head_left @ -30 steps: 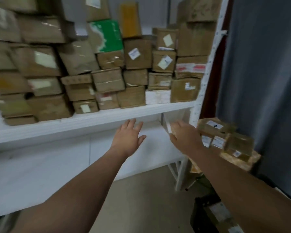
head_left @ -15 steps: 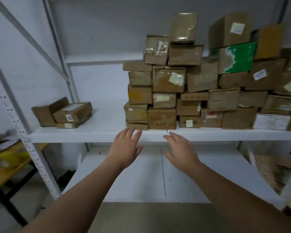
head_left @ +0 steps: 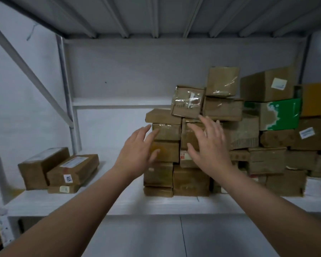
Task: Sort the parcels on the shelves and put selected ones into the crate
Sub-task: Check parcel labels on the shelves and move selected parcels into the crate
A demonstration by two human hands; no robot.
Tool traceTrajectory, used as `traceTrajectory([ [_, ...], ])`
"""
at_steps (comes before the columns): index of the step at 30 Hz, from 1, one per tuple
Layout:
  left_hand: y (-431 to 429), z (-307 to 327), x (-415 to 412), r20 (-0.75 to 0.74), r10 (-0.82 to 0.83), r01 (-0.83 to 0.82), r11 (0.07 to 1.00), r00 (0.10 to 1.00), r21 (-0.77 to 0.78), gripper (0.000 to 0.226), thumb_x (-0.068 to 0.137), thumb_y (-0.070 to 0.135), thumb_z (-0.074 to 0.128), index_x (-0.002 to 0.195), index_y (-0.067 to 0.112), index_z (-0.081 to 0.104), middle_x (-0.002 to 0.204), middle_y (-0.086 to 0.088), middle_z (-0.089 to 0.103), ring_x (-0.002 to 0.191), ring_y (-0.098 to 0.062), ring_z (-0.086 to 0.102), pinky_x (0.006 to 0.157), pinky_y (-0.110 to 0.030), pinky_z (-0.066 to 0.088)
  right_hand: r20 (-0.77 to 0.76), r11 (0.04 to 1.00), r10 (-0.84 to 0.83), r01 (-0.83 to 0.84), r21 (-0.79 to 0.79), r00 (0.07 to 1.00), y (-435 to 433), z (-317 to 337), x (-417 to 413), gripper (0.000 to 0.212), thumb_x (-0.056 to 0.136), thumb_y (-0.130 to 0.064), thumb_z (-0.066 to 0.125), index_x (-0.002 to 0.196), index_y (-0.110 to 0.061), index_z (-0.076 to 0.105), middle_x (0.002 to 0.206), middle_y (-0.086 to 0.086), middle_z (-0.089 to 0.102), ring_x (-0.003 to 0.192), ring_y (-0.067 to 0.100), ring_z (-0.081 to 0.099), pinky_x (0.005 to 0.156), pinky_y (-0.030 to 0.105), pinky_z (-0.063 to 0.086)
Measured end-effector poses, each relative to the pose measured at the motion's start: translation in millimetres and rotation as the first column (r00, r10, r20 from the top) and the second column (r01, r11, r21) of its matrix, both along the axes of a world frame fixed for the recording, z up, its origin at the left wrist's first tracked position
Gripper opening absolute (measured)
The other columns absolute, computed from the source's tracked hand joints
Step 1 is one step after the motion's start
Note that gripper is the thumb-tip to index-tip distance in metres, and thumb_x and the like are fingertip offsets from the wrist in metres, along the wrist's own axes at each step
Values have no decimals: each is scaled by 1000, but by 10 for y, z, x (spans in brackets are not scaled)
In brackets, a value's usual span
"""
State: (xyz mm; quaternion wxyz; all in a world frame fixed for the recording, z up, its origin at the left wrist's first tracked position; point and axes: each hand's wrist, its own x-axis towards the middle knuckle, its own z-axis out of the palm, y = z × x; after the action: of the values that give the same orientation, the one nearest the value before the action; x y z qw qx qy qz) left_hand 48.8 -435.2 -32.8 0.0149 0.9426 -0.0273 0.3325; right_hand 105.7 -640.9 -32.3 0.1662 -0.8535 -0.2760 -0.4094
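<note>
A white metal shelf (head_left: 119,197) filled most of the view, its board running from the left upright to the right edge. On the middle and right of that board stood a large stack of parcels (head_left: 267,160), brown cardboard boxes piled several layers high, many wrapped in clear tape and some bearing white labels. A green-and-white box (head_left: 280,114) sat high on the stack's right side. Well apart from it, at the left end of the same board, lay a small group of three parcels (head_left: 72,169), two long ones resting on a flat one.

Both bare arms reached up toward the stack's left end. The left hand (head_left: 137,154) was spread wide with its fingers straight and held nothing; its fingertips lay in front of a taped parcel (head_left: 166,131) in the outermost column, and contact could not be told. The right hand (head_left: 209,145) was likewise wide open and empty, palm toward the neighbouring column, fingers fanned upward. Its fingertips came just below a tilted, tape-wrapped parcel (head_left: 188,102) near the top of the stack; whether they touched any box could not be told.
</note>
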Motion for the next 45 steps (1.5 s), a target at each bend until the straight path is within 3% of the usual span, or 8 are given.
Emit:
traceTrajectory([
  [6, -322, 772, 624, 191, -149, 137, 988, 970, 76, 59, 95, 38, 52, 148, 21, 32, 153, -6, 30, 139, -25, 29, 113, -37, 26, 56, 925, -317, 295, 239, 947, -207, 1102, 570, 92, 83, -63, 56, 152, -32, 4, 159, 13, -16, 146, 37, -12, 114, 53, -11],
  [14, -490, 1253, 1403, 182, -123, 83, 974, 976, 211, 61, 98, 53, 35, 151, 27, 20, 157, -5, 22, 144, -26, 17, 117, -41, 13, -101, 874, -358, 371, 312, 928, -168, 1544, 1102, 94, 73, -74, 60, 146, -28, 23, 159, 14, -3, 136, 42, 30, 99, 47, 45],
  [25, -363, 1485, 1605, 287, -345, 376, 925, 894, -59, 55, 98, 51, 33, 143, 20, 40, 142, -1, 45, 133, -18, 34, 111, -33, 23, 377, 696, 70, -316, 645, 924, -197, 1596, 1053, 60, 76, -30, 78, 123, -20, 41, 140, 6, 28, 121, 9, 36, 92, 8, 40],
  [28, -316, 1609, 1508, 380, -468, 592, 727, 798, -348, 60, 97, 48, 37, 148, 16, 30, 149, -3, 38, 137, -17, 30, 111, -29, 22, 409, 516, 288, -500, 695, 866, -16, 1607, 941, 60, 72, -45, 73, 118, -29, 38, 129, 8, 42, 113, 11, 51, 78, 19, 54],
  [32, -168, 1726, 1241, 535, -603, 746, 158, 591, -647, 75, 85, 57, 42, 149, 26, 21, 139, 6, 44, 126, -13, 46, 109, -34, 36, 461, 305, 455, -619, 723, 762, 386, 1554, 747, 65, 64, -50, 67, 116, -23, 39, 110, 1, 52, 87, -7, 60, 63, 15, 51],
  [35, 48, 1684, 1022, 578, -683, 723, -104, 447, -683, 81, 76, 55, 56, 147, 36, 22, 125, 9, 61, 115, -16, 60, 97, -42, 49, 475, 247, 495, -642, 726, 728, 790, 1425, 639, 57, 63, -45, 71, 109, -30, 42, 114, 4, 55, 94, 2, 63, 72, 21, 52],
  [40, 599, 1416, 881, 638, -663, 644, -297, 392, -705, 67, 77, 28, 72, 135, 30, 39, 121, 4, 66, 110, -18, 64, 84, -38, 56, 387, 275, 552, -600, 751, 738, 1557, 1061, 401, 55, 64, -25, 79, 104, -26, 42, 126, 0, 48, 104, -3, 58, 77, 13, 50],
  [45, 1394, 1113, 806, 592, -642, 648, -189, 486, -737, 75, 68, 22, 77, 135, 24, 42, 120, 2, 67, 110, -18, 64, 80, -28, 55, 139, 376, 649, -474, 796, 748, 1977, 833, 236, 53, 61, -51, 72, 101, -29, 44, 109, -2, 54, 90, -8, 58, 73, 13, 48],
])
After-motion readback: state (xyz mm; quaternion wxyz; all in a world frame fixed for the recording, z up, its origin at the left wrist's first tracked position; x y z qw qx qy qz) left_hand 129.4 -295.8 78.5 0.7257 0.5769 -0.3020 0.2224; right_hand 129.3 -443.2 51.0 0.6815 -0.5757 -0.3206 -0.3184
